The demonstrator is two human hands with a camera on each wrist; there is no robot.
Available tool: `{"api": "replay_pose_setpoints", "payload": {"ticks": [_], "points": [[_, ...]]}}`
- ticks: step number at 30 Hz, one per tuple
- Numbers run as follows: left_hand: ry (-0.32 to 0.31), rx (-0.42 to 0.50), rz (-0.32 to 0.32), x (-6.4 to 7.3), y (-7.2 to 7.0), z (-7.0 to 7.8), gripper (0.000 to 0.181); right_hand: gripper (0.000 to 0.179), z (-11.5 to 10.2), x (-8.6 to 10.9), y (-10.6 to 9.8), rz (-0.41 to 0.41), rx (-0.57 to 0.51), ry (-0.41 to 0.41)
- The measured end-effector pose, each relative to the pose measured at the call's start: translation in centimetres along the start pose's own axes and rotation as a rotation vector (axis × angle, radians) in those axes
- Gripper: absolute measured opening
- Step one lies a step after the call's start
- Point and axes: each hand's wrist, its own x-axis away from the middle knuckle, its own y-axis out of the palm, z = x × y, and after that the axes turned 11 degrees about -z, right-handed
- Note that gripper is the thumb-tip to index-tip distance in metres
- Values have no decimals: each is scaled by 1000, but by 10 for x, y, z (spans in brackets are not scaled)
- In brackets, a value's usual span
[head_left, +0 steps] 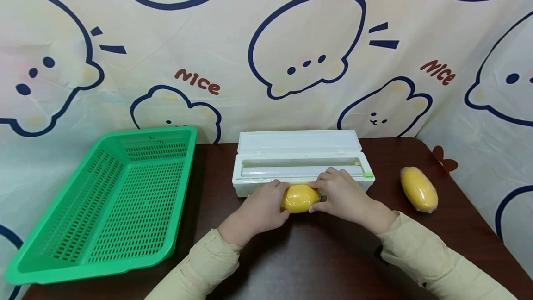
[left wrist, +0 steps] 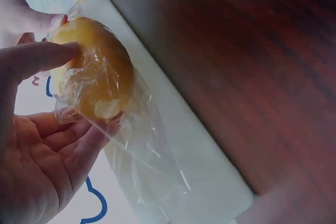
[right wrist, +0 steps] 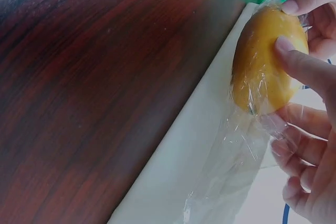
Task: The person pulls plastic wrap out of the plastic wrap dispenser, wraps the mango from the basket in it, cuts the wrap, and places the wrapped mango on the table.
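A yellow mango (head_left: pixel 300 199) is held in front of the white cling film dispenser (head_left: pixel 241 184), with clear cling film (left wrist: pixel 149 150) partly around it. More film trails from the fruit over the dispenser's front in both wrist views. My left hand (head_left: pixel 263 208) grips the mango's left end, thumb on its near side and fingers behind. From the right end, my right hand (head_left: pixel 344 196) grips it in the same way, its thumb (right wrist: pixel 302 66) pressing the film-covered skin. The dispenser's lid (head_left: pixel 300 141) stands up, and a film roll (head_left: pixel 270 171) lies inside.
On the dark wooden table (head_left: pixel 316 263), a second mango (head_left: pixel 418 190), wrapped in film, lies to the right. At the left stands a green slotted basket (head_left: pixel 183 198). A small green slider (head_left: pixel 368 175) sits at the dispenser's right end. Behind hangs a cartoon-print cloth (head_left: pixel 233 36).
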Motion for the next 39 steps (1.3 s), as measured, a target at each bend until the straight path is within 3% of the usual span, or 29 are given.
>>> {"api": "replay_pose_setpoints", "payload": {"ticks": [7,18,25,30,39], "points": [[-3,-14,-12,0,4,-2,54,53,0,-1,3,7,60,-21],[-8,-24,-28,-2,7,-2,52,48,-1,-1,6,-26,9,-10],[-64,-6,-67,-4,9,3,71,47,-2,0,10,-44,-11,38],[-75,-15,-78,-5,13,3,72,45,-2,1,13,-50,5,43],[-24,-148,7,-7,23,2,55,49,-2,3,22,-26,41,20]]}}
